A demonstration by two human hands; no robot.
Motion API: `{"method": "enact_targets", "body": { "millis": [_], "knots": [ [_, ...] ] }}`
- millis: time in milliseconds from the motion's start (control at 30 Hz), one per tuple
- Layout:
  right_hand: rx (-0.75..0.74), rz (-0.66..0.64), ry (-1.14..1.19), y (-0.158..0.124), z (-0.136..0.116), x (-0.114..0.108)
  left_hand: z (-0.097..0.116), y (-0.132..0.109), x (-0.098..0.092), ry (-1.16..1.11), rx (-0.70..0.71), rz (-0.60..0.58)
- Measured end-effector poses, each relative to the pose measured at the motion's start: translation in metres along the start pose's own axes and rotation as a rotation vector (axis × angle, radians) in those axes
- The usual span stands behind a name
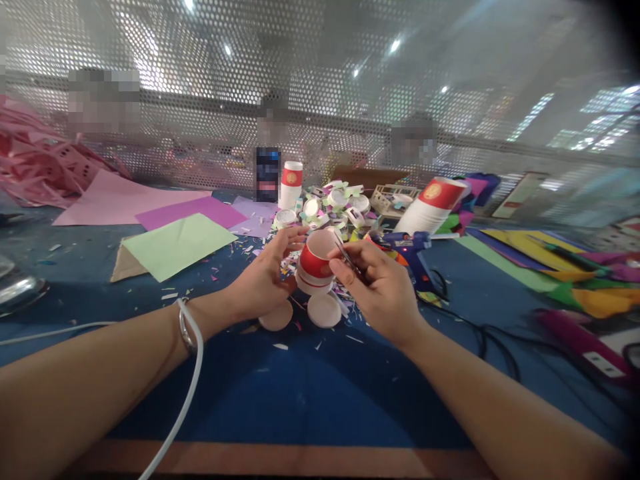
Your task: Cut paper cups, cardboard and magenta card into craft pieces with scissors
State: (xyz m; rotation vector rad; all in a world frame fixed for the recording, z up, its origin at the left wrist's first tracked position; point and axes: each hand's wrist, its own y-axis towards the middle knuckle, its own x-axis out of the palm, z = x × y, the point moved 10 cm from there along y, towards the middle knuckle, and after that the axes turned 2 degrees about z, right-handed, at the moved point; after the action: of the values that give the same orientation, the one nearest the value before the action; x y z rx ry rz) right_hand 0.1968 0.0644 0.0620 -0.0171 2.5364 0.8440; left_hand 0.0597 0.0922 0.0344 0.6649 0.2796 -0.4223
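My left hand [267,277] holds a red and white paper cup [316,262] from its left side, fingers curled round it above the blue table [300,387]. My right hand [377,287] is closed on small scissors [345,257], whose blades reach the cup's rim. Two round white paper discs [325,311] lie on the table just below the cup. A silver bangle sits on my left wrist [186,327].
A blue glue gun [410,248] with a black cable lies right of my hands. Behind are paper scraps and cut cup rings [340,203], a stack of cups [433,203], an upright cup [291,183], coloured paper sheets [175,243] left and right, and a perforated metal screen.
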Motion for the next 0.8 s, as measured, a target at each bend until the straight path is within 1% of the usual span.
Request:
{"method": "enact_targets", "body": {
  "millis": [233,400,533,600,667,733,800],
  "knots": [
    [0.052,-0.115,-0.041,0.0,0.018,0.01,-0.011,-0.004,-0.009,0.2,-0.058,0.036],
    [0.053,-0.139,-0.101,0.0,0.022,0.012,-0.016,-0.005,-0.019,0.31,-0.088,0.1],
    [0.056,-0.114,-0.06,0.001,0.017,0.008,-0.017,-0.006,-0.026,0.303,-0.145,0.158],
    [0.049,-0.072,-0.02,0.003,0.01,0.0,-0.019,-0.007,-0.029,0.263,-0.19,0.182],
    [0.026,0.005,-0.012,0.004,0.002,-0.013,-0.02,-0.008,-0.032,0.217,-0.209,0.218],
    [0.006,0.124,-0.064,0.007,-0.005,-0.035,-0.019,-0.009,-0.036,0.203,-0.202,0.262],
    [-0.015,0.254,-0.114,0.012,-0.01,-0.062,-0.016,-0.009,-0.039,0.211,-0.182,0.289]
  ]
}}
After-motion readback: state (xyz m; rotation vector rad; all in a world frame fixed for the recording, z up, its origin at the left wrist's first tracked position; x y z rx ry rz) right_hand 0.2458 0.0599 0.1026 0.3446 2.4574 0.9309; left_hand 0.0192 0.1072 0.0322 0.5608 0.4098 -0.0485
